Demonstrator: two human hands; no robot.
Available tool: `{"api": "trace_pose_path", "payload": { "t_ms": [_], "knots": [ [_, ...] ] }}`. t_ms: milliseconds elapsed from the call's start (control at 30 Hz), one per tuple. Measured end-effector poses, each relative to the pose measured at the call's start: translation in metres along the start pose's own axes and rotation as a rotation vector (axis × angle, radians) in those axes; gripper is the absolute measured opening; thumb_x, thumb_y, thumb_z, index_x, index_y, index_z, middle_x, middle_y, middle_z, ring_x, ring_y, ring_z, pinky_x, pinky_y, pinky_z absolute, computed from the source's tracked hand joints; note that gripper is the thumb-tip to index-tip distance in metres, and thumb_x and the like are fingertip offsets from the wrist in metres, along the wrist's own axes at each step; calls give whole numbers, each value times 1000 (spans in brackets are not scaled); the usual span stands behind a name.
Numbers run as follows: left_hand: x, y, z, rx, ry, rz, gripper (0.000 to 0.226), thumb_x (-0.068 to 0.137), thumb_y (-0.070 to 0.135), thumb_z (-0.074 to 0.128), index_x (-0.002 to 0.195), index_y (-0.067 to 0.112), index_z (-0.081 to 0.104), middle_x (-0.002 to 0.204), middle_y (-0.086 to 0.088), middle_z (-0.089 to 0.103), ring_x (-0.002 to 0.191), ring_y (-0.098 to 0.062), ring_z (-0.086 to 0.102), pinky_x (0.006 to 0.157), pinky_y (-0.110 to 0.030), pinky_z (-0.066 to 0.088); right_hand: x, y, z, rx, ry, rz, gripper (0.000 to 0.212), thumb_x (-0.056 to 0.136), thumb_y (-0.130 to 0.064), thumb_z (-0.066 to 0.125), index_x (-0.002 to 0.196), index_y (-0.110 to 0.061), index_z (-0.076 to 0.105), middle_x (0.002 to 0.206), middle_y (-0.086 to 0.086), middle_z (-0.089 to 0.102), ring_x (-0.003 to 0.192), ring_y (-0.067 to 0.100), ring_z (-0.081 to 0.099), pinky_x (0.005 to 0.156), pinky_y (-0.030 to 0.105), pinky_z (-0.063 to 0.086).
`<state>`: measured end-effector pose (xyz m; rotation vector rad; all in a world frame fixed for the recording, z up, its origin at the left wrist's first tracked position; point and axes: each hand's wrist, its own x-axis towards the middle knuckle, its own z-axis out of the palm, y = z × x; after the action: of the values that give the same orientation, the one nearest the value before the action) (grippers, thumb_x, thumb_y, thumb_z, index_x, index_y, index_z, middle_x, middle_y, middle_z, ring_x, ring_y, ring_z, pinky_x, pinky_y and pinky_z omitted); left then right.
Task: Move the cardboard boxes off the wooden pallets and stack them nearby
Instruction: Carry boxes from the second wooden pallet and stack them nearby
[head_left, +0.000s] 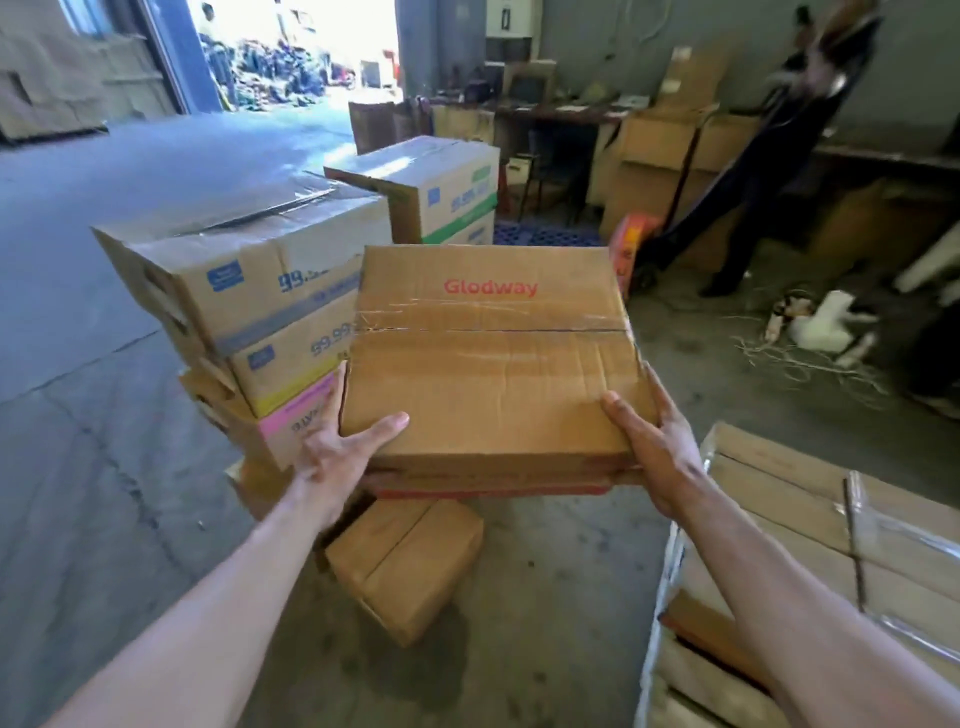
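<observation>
I hold a taped brown cardboard box (493, 358), printed "Glodway" in red, up in the air at the middle of the view. My left hand (340, 449) grips its near left corner, thumb on top. My right hand (654, 441) grips the near right corner, thumb on top as well. Behind and left of the held box is a stack of boxes (249, 291) with blue, yellow and pink bands. A small plain box (405, 564) lies on the floor below the held one.
A taller stack of boxes (441, 187) with a green band stands behind. Wrapped cartons (810, 545) fill the lower right. A person in dark clothes (779, 156) stands at the right, near a red hand truck (631, 244). Cords and debris (826, 332) litter the concrete floor.
</observation>
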<state>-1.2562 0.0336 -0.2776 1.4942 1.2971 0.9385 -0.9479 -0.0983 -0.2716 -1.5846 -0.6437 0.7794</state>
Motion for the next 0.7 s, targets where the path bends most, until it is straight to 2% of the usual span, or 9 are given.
{"api": "trace_pose_path", "payload": {
  "t_ms": [67,133,233,267,333,433,567,633,700],
  "knots": [
    [-17,17,16,-3,-78,35,113,53,77,78,144,70,12,168,8,11,154,-23,10,123,-56,14,-22,-4,-32,33,71,5,80,78,-54,80,146,-57,36,133,-5,56,114,25,63,91,55,57],
    [-37,34,37,-23,-165,87,107,70,62,80,150,61,8,168,12,4,154,-19,3,122,-55,8,-46,-4,-64,65,141,16,78,79,-51,81,144,-59,39,125,-11,59,111,24,65,88,55,59],
    [-70,50,71,-52,-257,130,102,82,40,79,157,50,10,167,6,13,153,-22,12,121,-50,14,-83,3,-112,95,232,19,81,76,-52,83,144,-57,39,128,-8,60,110,24,66,87,55,59],
    [-80,53,83,-58,-299,110,103,80,42,81,157,49,13,166,3,20,151,-23,19,120,-48,20,-97,6,-129,86,265,27,81,76,-51,82,144,-57,39,131,-6,60,110,25,66,86,56,59],
    [-103,56,110,-55,-376,78,114,63,59,86,155,53,18,160,1,34,145,-25,35,119,-46,31,-125,16,-165,51,348,44,79,76,-54,81,142,-60,38,135,-4,57,112,27,65,87,57,58],
    [-144,58,158,-39,-487,49,124,43,72,80,152,56,23,152,2,47,136,-24,48,114,-48,40,-168,36,-226,13,455,73,78,77,-58,79,140,-64,35,139,-3,54,117,27,61,95,54,55],
    [-217,50,223,-30,-616,-1,119,52,63,88,153,54,25,146,-3,52,128,-27,54,111,-49,43,-233,65,-302,-34,553,96,81,88,-43,75,155,-43,30,137,-11,44,121,15,48,108,36,43],
    [-260,39,256,-20,-655,-23,112,63,53,90,154,50,25,145,-4,52,126,-27,54,109,-45,44,-265,90,-344,-61,550,131,82,86,-47,75,154,-45,30,151,-9,40,134,19,44,115,41,38],
    [-298,26,284,-2,-687,-59,113,60,55,90,153,53,25,144,-4,53,125,-26,56,106,-44,46,-296,116,-379,-81,566,205,82,86,-50,74,154,-48,29,161,-3,33,144,26,36,118,50,33]
  ]
}}
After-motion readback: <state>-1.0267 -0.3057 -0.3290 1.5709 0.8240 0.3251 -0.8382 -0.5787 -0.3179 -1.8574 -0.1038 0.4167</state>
